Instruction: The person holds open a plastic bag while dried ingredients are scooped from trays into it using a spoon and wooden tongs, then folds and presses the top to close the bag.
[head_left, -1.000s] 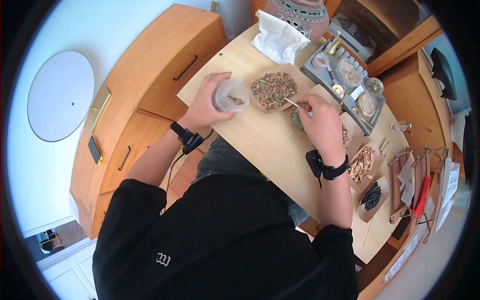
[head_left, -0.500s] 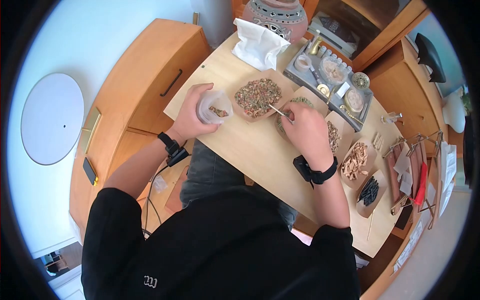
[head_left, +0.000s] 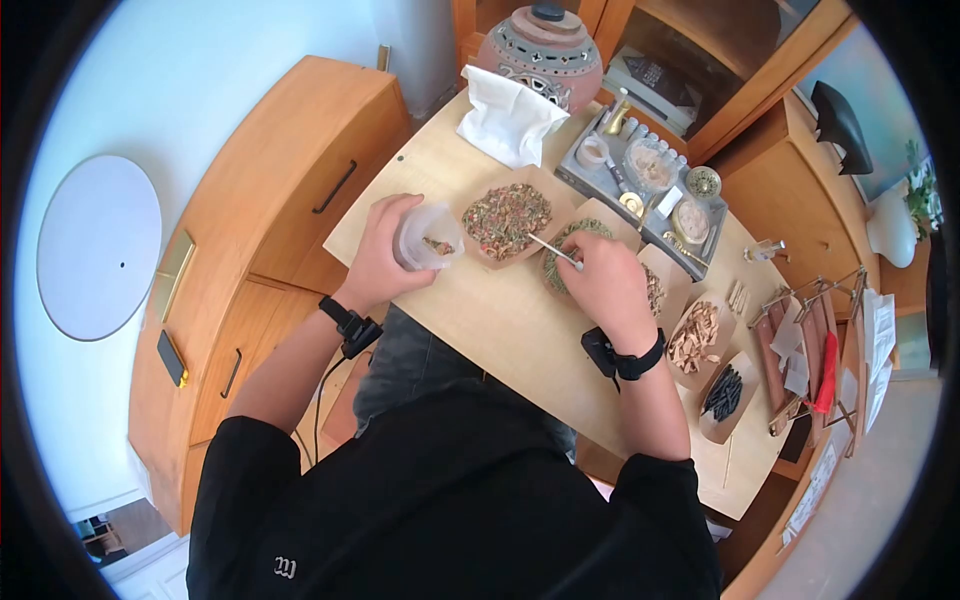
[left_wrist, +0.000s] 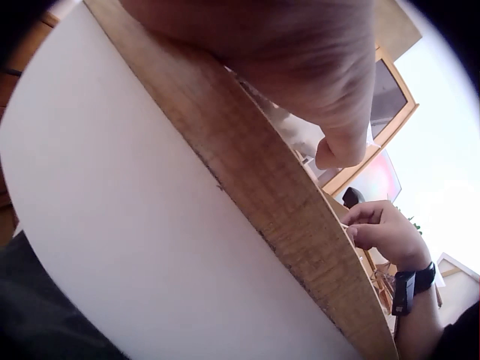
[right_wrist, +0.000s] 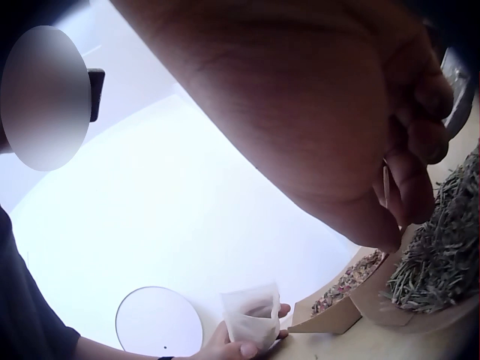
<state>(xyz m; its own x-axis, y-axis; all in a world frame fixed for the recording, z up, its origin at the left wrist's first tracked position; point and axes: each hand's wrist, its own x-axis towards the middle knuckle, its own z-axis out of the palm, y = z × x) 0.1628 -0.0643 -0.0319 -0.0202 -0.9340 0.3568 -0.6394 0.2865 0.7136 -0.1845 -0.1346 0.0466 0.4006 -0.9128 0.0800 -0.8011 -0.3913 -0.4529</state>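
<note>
My left hand (head_left: 382, 255) grips a translucent white bag (head_left: 428, 236), its mouth open and tipped toward the right. A small amount of dried herb or flower bits lies inside. In the right wrist view the bag (right_wrist: 253, 311) appears thin and soft-walled. My right hand (head_left: 612, 280) pinches a slim pale stick-like utensil (head_left: 550, 248) between thumb and fingers. One end of it points at the near right edge of the tray of mixed dried flowers and herbs (head_left: 507, 220). Below the hand is a paper tray of green dried herb (head_left: 556, 268), partly hidden by it.
Farther right stand paper trays of wood chips (head_left: 692, 340) and dark sticks (head_left: 723, 392). Behind them is a grey tray (head_left: 655, 228) with jars and small brass tools. A white paper bag (head_left: 510, 115) and a patterned clay pot (head_left: 545, 55) stand at the back.
The head view has shifted, so the table sits farther left and lower. Both hands keep their holds and stay close to the same trays; the white bag's tilt has varied slightly.
</note>
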